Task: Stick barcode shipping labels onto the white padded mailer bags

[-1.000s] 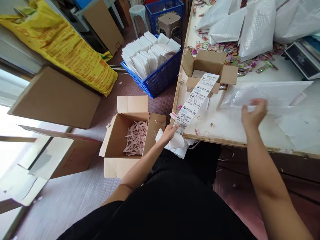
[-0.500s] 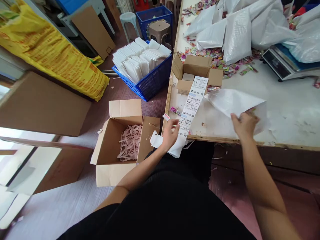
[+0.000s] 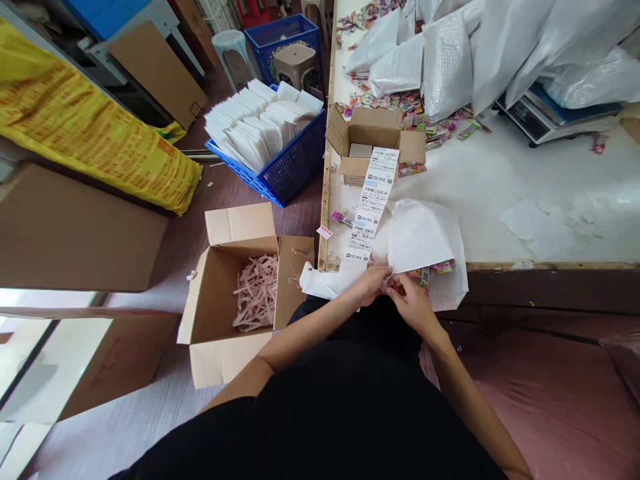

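A white plastic mailer bag [image 3: 423,237] with colourful sachets showing at its lower edge hangs over the front edge of the white table [image 3: 500,193]. My left hand [image 3: 371,283] and my right hand [image 3: 409,299] meet at the bag's lower left corner, both pinching it. A long strip of shipping labels [image 3: 373,200] runs from a small open cardboard box [image 3: 373,130] down to the table edge, just left of my hands. White paper [image 3: 325,280] hangs off the table edge below the strip.
An open carton [image 3: 240,293] with pink paper shreds stands on the floor at my left. Behind it is a blue basket [image 3: 280,160] full of white envelopes. Filled white bags [image 3: 445,60], scattered sachets [image 3: 400,103] and a scale [image 3: 545,113] lie at the table's back.
My right hand has pulled the white bag from the table's middle to the front edge. My left hand has left the label strip and joined it at the bag's corner.
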The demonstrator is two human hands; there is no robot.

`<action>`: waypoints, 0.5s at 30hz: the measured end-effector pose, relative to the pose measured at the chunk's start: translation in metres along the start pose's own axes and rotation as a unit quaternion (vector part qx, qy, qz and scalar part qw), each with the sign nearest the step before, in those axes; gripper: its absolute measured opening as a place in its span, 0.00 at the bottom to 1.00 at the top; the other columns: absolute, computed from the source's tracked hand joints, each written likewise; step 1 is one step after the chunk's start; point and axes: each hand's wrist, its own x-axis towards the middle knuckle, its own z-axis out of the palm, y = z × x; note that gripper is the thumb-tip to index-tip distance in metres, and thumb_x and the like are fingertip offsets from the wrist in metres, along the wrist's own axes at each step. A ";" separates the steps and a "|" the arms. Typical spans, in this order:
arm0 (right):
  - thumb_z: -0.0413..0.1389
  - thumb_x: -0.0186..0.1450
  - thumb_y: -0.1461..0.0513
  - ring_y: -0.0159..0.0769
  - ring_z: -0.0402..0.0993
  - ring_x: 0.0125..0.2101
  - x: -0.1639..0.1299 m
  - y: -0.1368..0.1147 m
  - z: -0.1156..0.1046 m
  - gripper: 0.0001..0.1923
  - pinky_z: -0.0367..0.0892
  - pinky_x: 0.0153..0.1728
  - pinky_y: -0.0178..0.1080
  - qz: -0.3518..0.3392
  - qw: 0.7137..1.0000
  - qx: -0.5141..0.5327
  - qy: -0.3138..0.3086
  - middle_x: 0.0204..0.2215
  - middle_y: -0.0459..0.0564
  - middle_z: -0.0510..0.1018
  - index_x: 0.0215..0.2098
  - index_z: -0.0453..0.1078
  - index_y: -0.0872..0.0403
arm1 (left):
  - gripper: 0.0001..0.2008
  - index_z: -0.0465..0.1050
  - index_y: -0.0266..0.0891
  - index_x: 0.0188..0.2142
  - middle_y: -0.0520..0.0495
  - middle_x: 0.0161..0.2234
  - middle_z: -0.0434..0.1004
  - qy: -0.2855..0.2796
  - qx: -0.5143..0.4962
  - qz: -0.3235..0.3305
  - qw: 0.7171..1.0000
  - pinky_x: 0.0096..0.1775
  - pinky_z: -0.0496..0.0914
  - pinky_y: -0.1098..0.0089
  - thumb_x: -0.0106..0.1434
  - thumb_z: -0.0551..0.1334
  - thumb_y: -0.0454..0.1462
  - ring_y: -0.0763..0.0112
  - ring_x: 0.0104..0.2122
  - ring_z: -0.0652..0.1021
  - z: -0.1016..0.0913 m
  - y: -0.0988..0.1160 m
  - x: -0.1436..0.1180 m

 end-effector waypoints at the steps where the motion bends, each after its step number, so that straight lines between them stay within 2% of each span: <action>1: 0.51 0.67 0.57 0.42 0.70 0.31 -0.001 -0.003 -0.001 0.07 0.66 0.34 0.43 -0.013 1.000 -0.013 0.007 0.29 0.50 0.74 0.33 0.65 0.50 | 0.13 0.73 0.35 0.29 0.51 0.24 0.74 -0.005 0.006 0.002 1.000 0.29 0.65 0.72 0.61 0.66 0.44 0.74 0.23 0.72 -0.001 0.000 -0.001; 6: 0.50 0.69 0.59 0.46 0.70 0.40 -0.024 -0.021 -0.013 0.09 0.66 0.44 0.49 -0.073 0.987 -0.101 0.104 0.34 0.52 0.74 0.32 0.67 0.50 | 0.06 0.75 0.33 0.29 0.50 0.24 0.75 -0.041 0.066 0.007 0.997 0.32 0.67 0.73 0.57 0.67 0.36 0.77 0.23 0.72 -0.002 0.004 -0.002; 7: 0.51 0.70 0.60 0.46 0.70 0.41 -0.032 -0.025 -0.018 0.08 0.67 0.45 0.50 -0.076 0.986 -0.097 0.115 0.36 0.53 0.75 0.33 0.68 0.49 | 0.05 0.76 0.33 0.31 0.49 0.25 0.77 -0.050 0.076 0.004 0.996 0.35 0.69 0.72 0.57 0.66 0.35 0.75 0.25 0.74 -0.002 0.004 -0.003; 9: 0.52 0.69 0.60 0.46 0.72 0.42 -0.046 -0.032 -0.028 0.06 0.68 0.46 0.51 -0.074 0.985 -0.077 0.135 0.37 0.53 0.75 0.34 0.69 0.48 | 0.11 0.77 0.34 0.41 0.45 0.32 0.81 -0.058 0.103 0.030 0.993 0.43 0.72 0.67 0.59 0.64 0.36 0.68 0.34 0.79 -0.001 0.005 -0.005; 11: 0.53 0.68 0.61 0.46 0.73 0.42 -0.061 -0.039 -0.037 0.05 0.69 0.46 0.51 -0.067 0.984 -0.053 0.154 0.37 0.52 0.76 0.34 0.70 0.47 | 0.24 0.72 0.35 0.55 0.40 0.46 0.81 -0.027 0.147 0.125 0.981 0.54 0.70 0.59 0.59 0.65 0.37 0.59 0.48 0.79 -0.001 0.004 -0.011; 12: 0.53 0.68 0.61 0.46 0.74 0.43 -0.068 -0.041 -0.041 0.06 0.70 0.47 0.52 -0.059 0.985 -0.034 0.155 0.38 0.52 0.77 0.34 0.70 0.46 | 0.31 0.67 0.37 0.61 0.38 0.54 0.76 -0.003 0.177 0.189 0.966 0.59 0.66 0.56 0.58 0.65 0.37 0.56 0.56 0.75 -0.001 0.004 -0.015; 14: 0.54 0.68 0.59 0.48 0.74 0.46 -0.081 -0.041 -0.049 0.05 0.70 0.49 0.55 -0.028 0.988 0.022 0.148 0.40 0.52 0.78 0.34 0.71 0.45 | 0.38 0.59 0.41 0.66 0.38 0.68 0.59 0.021 0.251 0.302 0.919 0.67 0.54 0.53 0.57 0.67 0.37 0.53 0.68 0.60 -0.003 0.006 -0.024; 15: 0.55 0.67 0.57 0.49 0.74 0.47 -0.086 -0.039 -0.052 0.05 0.71 0.49 0.56 -0.006 0.988 0.050 0.144 0.42 0.53 0.78 0.34 0.72 0.45 | 0.39 0.59 0.43 0.67 0.40 0.71 0.51 0.011 0.290 0.336 0.896 0.68 0.49 0.53 0.57 0.68 0.37 0.54 0.71 0.53 -0.004 0.008 -0.028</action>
